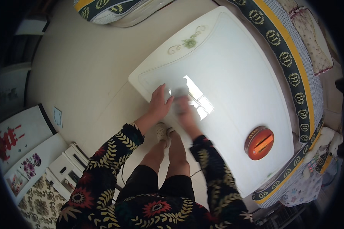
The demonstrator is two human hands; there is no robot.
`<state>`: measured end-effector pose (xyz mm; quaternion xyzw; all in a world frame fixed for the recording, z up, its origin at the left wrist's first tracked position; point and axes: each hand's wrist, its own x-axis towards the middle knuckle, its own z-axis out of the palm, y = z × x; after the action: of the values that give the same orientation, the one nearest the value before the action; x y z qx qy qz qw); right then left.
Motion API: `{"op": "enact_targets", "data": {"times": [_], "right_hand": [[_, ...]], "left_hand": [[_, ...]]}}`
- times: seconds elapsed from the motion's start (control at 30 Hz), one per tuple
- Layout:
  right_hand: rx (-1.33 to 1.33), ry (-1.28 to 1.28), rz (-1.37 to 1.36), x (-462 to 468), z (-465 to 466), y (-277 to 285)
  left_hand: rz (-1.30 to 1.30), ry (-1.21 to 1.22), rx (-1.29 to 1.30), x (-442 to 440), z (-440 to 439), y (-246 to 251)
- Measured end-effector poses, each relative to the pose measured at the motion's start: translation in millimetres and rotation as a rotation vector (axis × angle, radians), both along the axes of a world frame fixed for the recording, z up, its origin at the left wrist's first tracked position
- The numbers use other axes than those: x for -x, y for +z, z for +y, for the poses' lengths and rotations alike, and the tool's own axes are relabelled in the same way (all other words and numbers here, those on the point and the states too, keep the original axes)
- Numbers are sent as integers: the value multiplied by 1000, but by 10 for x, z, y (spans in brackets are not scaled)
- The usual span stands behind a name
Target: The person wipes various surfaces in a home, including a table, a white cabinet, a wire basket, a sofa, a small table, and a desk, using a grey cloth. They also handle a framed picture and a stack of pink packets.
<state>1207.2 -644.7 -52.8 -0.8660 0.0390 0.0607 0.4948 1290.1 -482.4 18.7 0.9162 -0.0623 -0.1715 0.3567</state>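
Note:
My right hand (185, 112) is blurred, over the left edge area of a white glossy table (235, 71). It is closed around a grey thing (180, 92), which shows beyond and beside the fingers; the blur hides what it is, though it could be a cloth. Just left of it, my left hand (160, 103) holds nothing. Its thumb stands apart from the raised fingers, close to the table's left edge. Bright window reflections (195, 88) lie on the tabletop to the right of both hands.
A round reddish-brown tin (259, 143) sits on the table's right part. Sofas with a patterned green, yellow and grey cover (286, 58) border the table's far and right sides. At lower left are a white plastic stool (66, 164) and decorated cabinets (23, 134). A cable (196, 172) runs near my legs.

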Motion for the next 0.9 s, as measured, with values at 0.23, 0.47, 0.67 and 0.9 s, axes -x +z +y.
{"op": "enact_targets", "data": {"times": [0.23,0.47,0.67,0.9], "right_hand": [[-268,-374,167,-389,-563,292],[500,-1128,-26,225,-3170,88],[415,-1521,353,220,-3494,-516],[412,-775,-56,-1689,-2196,-356]], "left_hand": [[-35,-40,-85,-302,-565,35],[199,-247,-433,-372,-935,-416],[333,-255,-492,-341,-1061,-451],[269,-376,-394,-322,-922,-448]]}}
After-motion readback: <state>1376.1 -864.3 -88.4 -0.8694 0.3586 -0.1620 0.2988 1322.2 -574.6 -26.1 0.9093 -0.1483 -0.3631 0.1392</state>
